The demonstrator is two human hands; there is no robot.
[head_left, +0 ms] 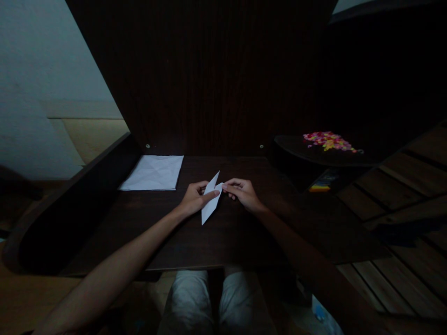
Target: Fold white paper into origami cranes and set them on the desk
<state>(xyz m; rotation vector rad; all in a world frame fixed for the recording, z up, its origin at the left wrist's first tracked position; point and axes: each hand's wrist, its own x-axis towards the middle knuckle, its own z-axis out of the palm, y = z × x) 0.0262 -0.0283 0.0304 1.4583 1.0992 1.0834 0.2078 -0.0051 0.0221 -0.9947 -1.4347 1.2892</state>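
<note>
A folded white paper (pixel 208 209) with pointed ends is held just above the dark desk (pixel 240 237). My left hand (pixel 194 199) grips its middle, the thumb lying across the front and the fingers behind. At the paper's upper right corner, my right hand (pixel 241 191) pinches the edge between thumb and fingertips. Part of the paper's back is hidden by the left hand. To the left, a stack of white paper sheets (pixel 153 172) lies on the desk, with faint creases on the top sheet.
Many small pink, red and yellow pieces (pixel 328 140) are heaped on a raised shelf (pixel 296 148) at the right. Under it sits something with a yellow-orange edge (pixel 319 188). A dark side panel (pixel 75 204) bounds the desk's left, and a tall back panel (pixel 209 79) rises behind.
</note>
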